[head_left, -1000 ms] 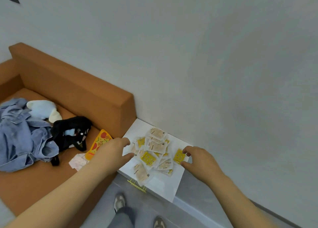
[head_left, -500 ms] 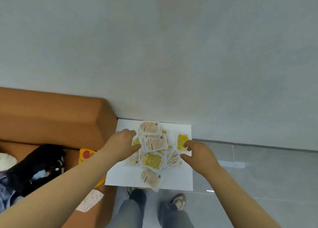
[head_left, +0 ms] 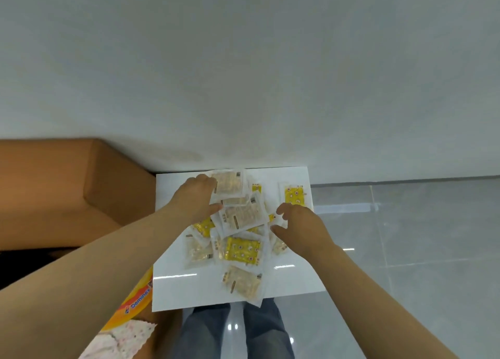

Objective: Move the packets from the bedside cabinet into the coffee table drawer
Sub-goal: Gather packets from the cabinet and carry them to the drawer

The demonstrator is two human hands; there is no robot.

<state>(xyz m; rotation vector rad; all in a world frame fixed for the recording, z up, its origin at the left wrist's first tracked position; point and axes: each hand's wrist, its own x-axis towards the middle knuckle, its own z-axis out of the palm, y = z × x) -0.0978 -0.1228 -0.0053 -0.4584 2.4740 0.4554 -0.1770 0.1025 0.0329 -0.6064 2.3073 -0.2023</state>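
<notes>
From the head camera, the packets [head_left: 243,218] lie heaped on the white bedside cabinet [head_left: 173,291] beside an orange sofa [head_left: 54,190]. The left hand [head_left: 200,199] and the right hand [head_left: 300,223], held apart, touch the heap's opposite edges. Whether either grips a packet cannot be told.

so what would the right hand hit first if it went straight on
Likely the beige packet atop the pile, just ahead of the right hand; its height above it is unclear.

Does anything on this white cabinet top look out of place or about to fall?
One beige clear-wrapped packet overhangs the front edge of the glossy white cabinet top; the other packets sit in a jumbled, overlapping heap.
</notes>
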